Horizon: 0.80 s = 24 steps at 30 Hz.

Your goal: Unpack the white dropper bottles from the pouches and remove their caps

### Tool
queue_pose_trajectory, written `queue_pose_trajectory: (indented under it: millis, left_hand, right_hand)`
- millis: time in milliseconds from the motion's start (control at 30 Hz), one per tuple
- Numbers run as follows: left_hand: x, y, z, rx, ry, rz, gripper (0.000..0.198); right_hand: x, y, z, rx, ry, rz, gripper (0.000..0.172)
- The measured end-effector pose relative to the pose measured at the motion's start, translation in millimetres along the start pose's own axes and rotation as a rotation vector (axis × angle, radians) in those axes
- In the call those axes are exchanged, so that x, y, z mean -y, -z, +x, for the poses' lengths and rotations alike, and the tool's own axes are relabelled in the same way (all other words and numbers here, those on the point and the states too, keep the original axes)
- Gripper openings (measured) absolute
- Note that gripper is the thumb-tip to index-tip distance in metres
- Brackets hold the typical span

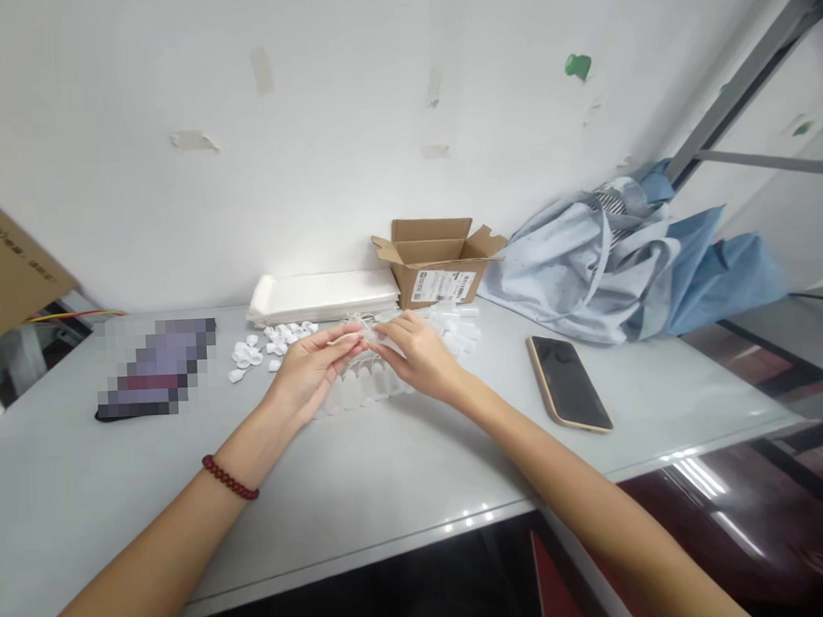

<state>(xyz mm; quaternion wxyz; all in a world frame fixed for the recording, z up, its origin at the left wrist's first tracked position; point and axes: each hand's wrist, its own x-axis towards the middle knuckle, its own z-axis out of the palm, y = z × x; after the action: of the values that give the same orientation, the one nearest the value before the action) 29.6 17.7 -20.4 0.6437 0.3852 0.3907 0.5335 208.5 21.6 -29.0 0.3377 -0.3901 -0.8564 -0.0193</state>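
Observation:
Over the middle of the table, my left hand [311, 367] and my right hand [422, 355] meet with closed fingertips. Between them they pinch a small clear plastic piece [368, 333], mostly covered by my fingers. Right below lies a row of small translucent plastic pieces [352, 390], with thin pale loops partly showing near them. Small white caps [246, 354] are scattered to the left of my left hand. Beyond my right hand lies a pile of clear plastic pieces [461, 324], whose exact kind I cannot make out.
An open cardboard box [410, 286] and a stack of long white packets [325, 294] stand against the wall. At right are a phone [570, 383] and crumpled blue cloth [573, 270]. A blurred-out flat object [158, 365] lies left. The table's front edge [368, 558] is near me.

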Motion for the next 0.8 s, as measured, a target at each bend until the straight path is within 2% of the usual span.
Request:
queue_pose_trajectory:
  millis: [267,533,800]
  left_hand:
    - [4.1,1.5,2.8,-0.023,-0.014,0.019,0.018]
    - [3.9,1.8,-2.1,-0.080,-0.055,0.213,0.020]
    - [4.8,-1.6,-5.1,-0.017,-0.164,0.334,0.018]
  right_hand:
    - [4.2,1.3,-0.2,0.026,0.012,0.054,0.022]
    - [2.7,-2.2,-3.0,0.056,0.007,0.058,0.022]
    - [4.4,-2.6,-3.6,0.014,-0.028,0.128,0.019]
